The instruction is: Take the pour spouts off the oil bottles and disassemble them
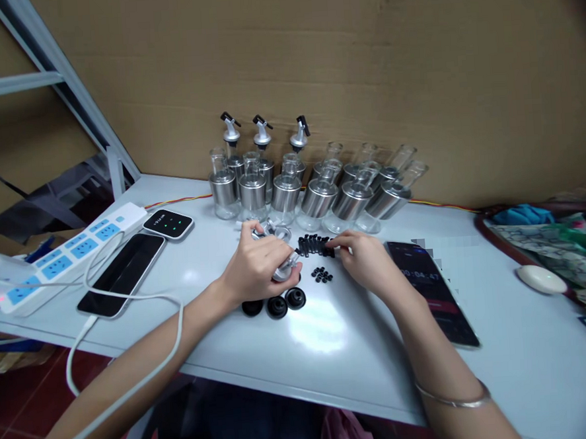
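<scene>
My left hand point(261, 258) is wrapped round a silver pourer top point(285, 268), its spout end pointing toward my right hand. More silver pourer parts point(286, 232) lie just behind that hand, partly covered by it. My right hand point(362, 258) has its fingertips pinched at the right end of a row of small black levers point(312, 246); what sits between them is too small to make out. A cluster of tiny black rings point(321, 275) lies in front of the row. Several black rubber stoppers point(277, 306) rest below my left hand.
Glass bottles with steel sleeves point(286, 192) stand in rows at the back, three rear ones topped with pourers point(262, 134). Left are a power strip point(69, 256), a phone point(122, 276), a small display device point(168, 224) and a loose white cable point(180, 319). Right is a timer phone point(434, 290).
</scene>
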Tool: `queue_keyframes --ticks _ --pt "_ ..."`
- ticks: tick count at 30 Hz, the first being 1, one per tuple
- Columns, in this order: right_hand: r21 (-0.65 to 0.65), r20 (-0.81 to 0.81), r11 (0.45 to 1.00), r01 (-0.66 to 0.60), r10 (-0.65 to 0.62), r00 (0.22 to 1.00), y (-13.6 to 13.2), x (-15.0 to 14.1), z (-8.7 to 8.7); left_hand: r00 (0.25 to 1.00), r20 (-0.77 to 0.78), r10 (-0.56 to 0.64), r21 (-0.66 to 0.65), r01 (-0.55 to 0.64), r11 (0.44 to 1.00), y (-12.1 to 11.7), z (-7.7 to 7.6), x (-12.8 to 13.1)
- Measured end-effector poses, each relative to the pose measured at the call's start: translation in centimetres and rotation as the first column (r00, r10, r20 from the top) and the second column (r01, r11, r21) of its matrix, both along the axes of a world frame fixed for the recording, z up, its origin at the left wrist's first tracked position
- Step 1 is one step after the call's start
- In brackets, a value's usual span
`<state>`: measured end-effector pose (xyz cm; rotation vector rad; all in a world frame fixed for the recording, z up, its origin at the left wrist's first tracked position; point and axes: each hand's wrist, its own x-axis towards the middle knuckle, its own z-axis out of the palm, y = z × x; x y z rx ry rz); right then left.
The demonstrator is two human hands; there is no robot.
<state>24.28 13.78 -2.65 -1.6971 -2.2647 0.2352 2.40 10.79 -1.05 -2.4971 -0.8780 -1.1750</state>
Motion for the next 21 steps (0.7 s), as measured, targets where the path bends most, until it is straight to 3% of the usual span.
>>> queue_keyframes --ticks 10,21 --pt "0.104 0.002 0.971 -0.213 0.214 0.977 -0.5 -1.3 -1.1 1.0 0.001 -0.001 0.003 0.001 1.0 0.0 -0.2 0.0" --pt "0.1 0.006 0.974 -0.205 0.206 0.979 -0.6 -1.7 -1.1 1.0 -0.003 0.005 0.014 -0.005 1.0 0.0 -0.1 0.1"
